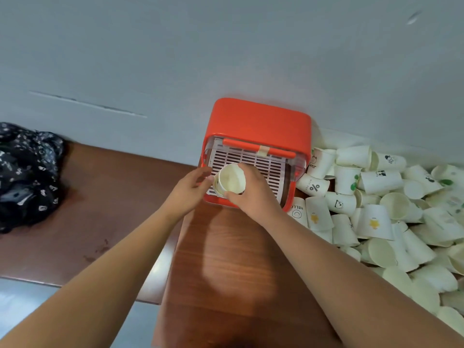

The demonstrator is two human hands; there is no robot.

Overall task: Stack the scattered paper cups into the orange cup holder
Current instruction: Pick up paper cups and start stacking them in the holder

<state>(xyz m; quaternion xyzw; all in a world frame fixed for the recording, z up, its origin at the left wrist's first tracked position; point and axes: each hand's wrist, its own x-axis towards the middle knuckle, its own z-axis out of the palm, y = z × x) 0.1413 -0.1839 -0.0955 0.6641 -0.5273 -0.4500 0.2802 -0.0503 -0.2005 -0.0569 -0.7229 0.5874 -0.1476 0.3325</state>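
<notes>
Your light is soft, even and cool, seemingly from above. It leaves a broad pale sheen on the wooden table [251, 310] between your forearms, with faint, blurry-edged shadows beside them. The grey wall [175, 59] looks flat and a little dim. The paper cup [231, 178] gripped in your right hand [251, 194] is washed pale inside. Detail is soft throughout; the patterned cloth [25, 172] at the left edge and the heap of cups [376, 209] at the right smear. The wide lens bows the table edges and stretches your arms toward the lower corners.
</notes>
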